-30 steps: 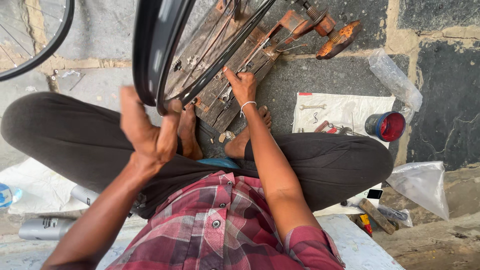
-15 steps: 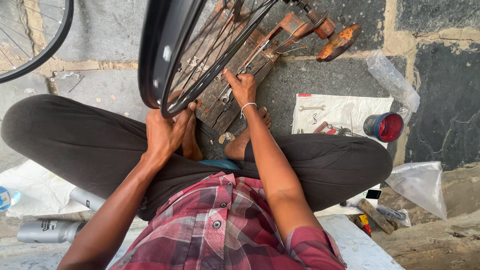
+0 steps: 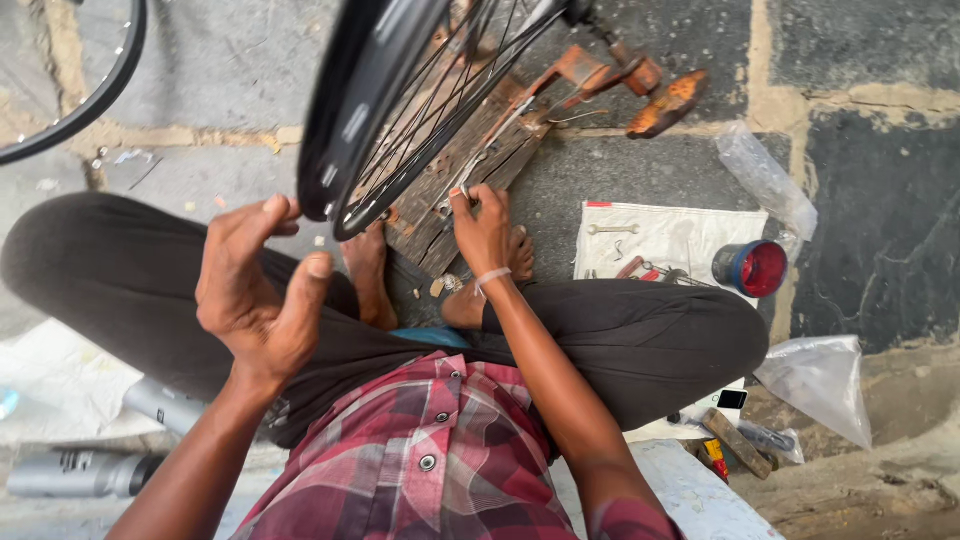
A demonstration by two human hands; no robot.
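1. Lifted off the rim since 0.5 s ago, the left hand (image 3: 255, 290) now hovers just beside the bicycle wheel (image 3: 365, 120), fingers spread and released.
2. Right hand (image 3: 483, 228) pinches a small tool at the spokes (image 3: 440, 100).
3. Wheel stands upright over the wooden board (image 3: 470, 170), between the person's knees.

Head view only: looks steeply down, close over lap, probably seated.

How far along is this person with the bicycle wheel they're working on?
Done: the wheel already has its spokes in and stands upright on the wooden stand. In hand: the right hand pinches something small at the spokes near the rim, while the left hand hangs open beside the tyre. Left: hard to tell; small spanners lie ready on the white cloth, and a second wheel waits at the upper left.
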